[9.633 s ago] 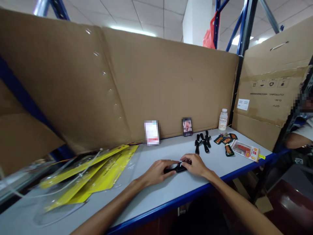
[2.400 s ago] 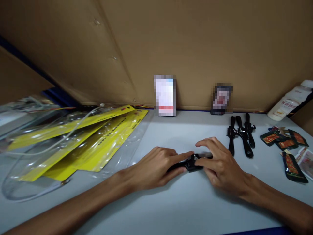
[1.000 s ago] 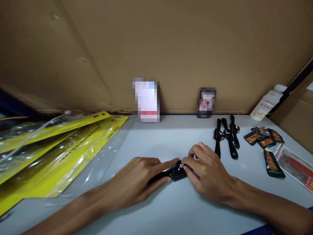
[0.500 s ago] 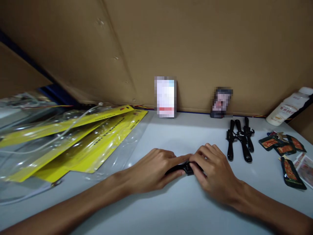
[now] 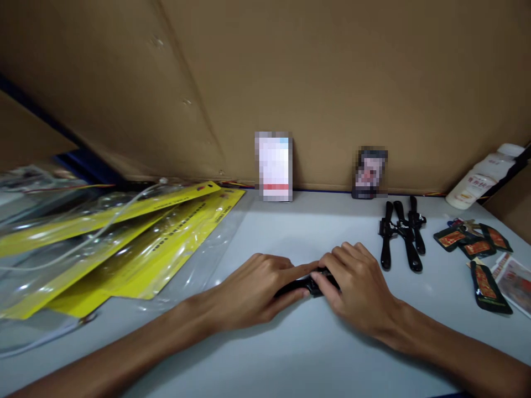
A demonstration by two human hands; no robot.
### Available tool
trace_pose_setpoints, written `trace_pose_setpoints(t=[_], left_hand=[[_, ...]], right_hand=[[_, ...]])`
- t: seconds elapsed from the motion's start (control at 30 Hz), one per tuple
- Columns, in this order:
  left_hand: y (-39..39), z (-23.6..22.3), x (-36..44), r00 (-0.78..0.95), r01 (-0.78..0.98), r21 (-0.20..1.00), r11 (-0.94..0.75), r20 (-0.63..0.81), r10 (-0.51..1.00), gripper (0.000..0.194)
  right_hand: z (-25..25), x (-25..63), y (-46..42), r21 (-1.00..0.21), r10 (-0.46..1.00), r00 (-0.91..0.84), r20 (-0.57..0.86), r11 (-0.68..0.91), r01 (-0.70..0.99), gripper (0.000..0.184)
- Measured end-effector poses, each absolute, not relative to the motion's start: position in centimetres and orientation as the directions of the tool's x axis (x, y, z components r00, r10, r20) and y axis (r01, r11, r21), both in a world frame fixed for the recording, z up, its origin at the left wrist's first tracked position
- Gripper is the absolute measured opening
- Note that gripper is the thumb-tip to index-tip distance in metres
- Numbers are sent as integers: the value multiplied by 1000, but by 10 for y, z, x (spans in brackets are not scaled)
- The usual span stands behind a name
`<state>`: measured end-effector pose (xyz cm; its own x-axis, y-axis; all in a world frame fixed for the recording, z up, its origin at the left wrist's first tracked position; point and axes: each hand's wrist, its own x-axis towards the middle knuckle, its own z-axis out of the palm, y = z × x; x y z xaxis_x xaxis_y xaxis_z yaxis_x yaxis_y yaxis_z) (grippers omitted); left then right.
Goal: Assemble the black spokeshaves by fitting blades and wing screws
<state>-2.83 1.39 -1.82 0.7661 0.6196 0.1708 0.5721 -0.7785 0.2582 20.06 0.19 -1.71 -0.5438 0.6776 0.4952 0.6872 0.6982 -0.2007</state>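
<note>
A small black tool [image 5: 299,286] lies on the grey table [image 5: 290,354], mostly covered by my hands. My left hand [image 5: 253,287] rests over its left part, forefinger stretched along the top and thumb under its side. From the right, my right hand [image 5: 354,287] curls its fingers down over the other end. Both hands meet at the tool's middle. Three more black tools of the same kind [image 5: 400,233] lie side by side a little to the right, beyond my right hand.
Clear plastic bags with yellow cards [image 5: 124,243] are spread at the left. A white card [image 5: 274,166] and a dark card [image 5: 369,172] lean on the cardboard wall [image 5: 290,77]. A white bottle [image 5: 481,178] and several dark sachets [image 5: 477,251] lie at the right.
Both hands stay on the black tool. My right fingers, spread above it earlier, have curled down over its end. The view has shifted slightly.
</note>
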Motion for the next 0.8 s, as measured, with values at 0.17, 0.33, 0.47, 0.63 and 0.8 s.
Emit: trace_pose_setpoints(t=[0.17, 0.33, 0.47, 0.63, 0.8], left_hand=[[14, -18, -28, 768, 582, 236, -778, 156, 621, 47], [14, -19, -29, 771, 585, 221, -780, 147, 620, 49], [15, -20, -29, 766, 591, 225, -775, 146, 626, 51], [14, -21, -29, 766, 587, 231, -776, 151, 625, 53], [14, -20, -29, 766, 586, 233, -776, 151, 625, 52]], right_hand=[[-15, 203, 2, -256, 693, -549, 467, 701, 666, 16], [-18, 208, 3, -251, 672, -557, 488, 719, 648, 18], [-17, 213, 3, -272, 627, -614, 479, 771, 575, 22], [-15, 214, 3, -417, 709, -542, 451, 704, 574, 10], [-18, 214, 2, -426, 724, -557, 406, 689, 586, 19]])
